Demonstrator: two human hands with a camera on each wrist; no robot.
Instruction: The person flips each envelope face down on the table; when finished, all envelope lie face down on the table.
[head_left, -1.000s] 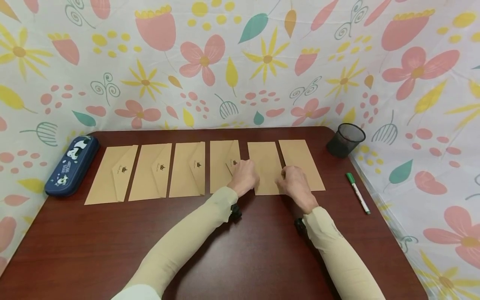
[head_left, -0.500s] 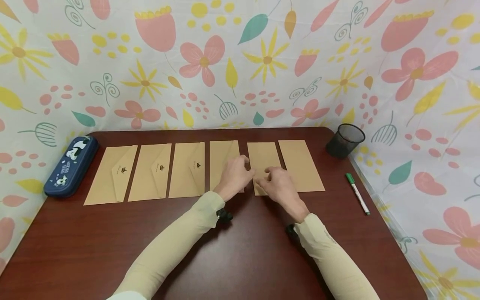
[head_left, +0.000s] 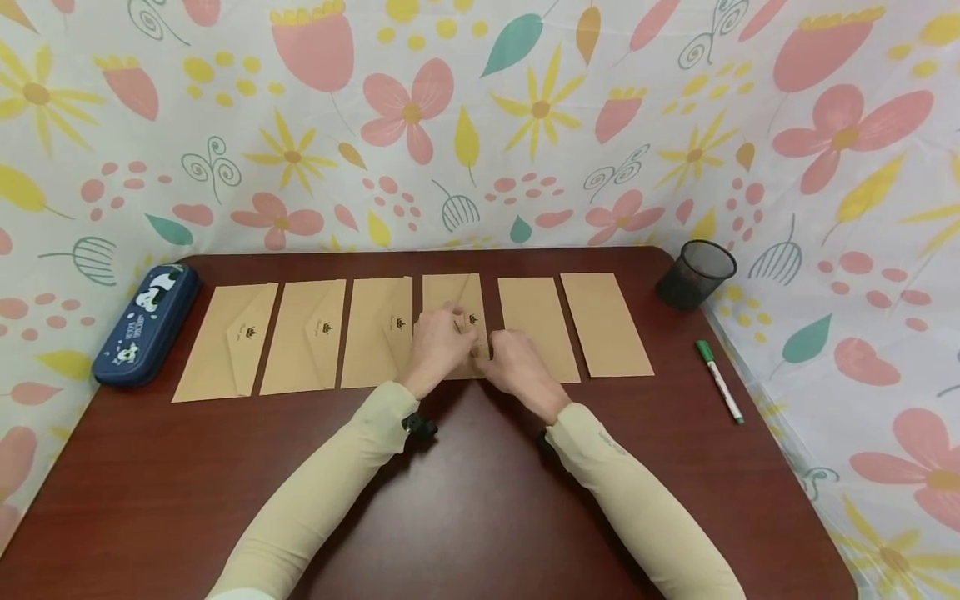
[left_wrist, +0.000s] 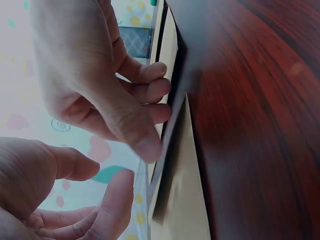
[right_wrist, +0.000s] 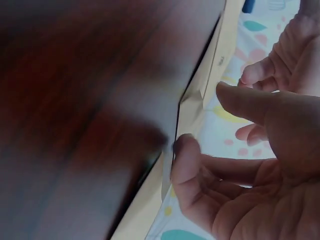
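Both hands are over the fourth kraft envelope (head_left: 446, 287) from the left in the head view, with its flap and small crown print facing up. My left hand (head_left: 437, 348) hovers over its middle, thumb and forefinger apart in the left wrist view, nothing between them. My right hand (head_left: 521, 371) is at the envelope's right edge. In the right wrist view its bent fingertips (right_wrist: 185, 147) are right at the paper edge, while the thumb stands away from them. The right hand (left_wrist: 82, 65) also shows in the left wrist view, fingers low beside the envelopes.
Three flap-up envelopes (head_left: 300, 333) lie to the left; a plain envelope (head_left: 528, 312) and another plain envelope (head_left: 607, 325) lie to the right. A blue pencil case (head_left: 146, 325) is at far left, a black mesh cup (head_left: 693, 275) and green-capped marker (head_left: 722, 383) at far right.
Both hands have moved left: the right hand from the gap between the two plain envelopes to the fourth envelope's right edge, the left hand from that edge to its middle. The envelopes lie as before.
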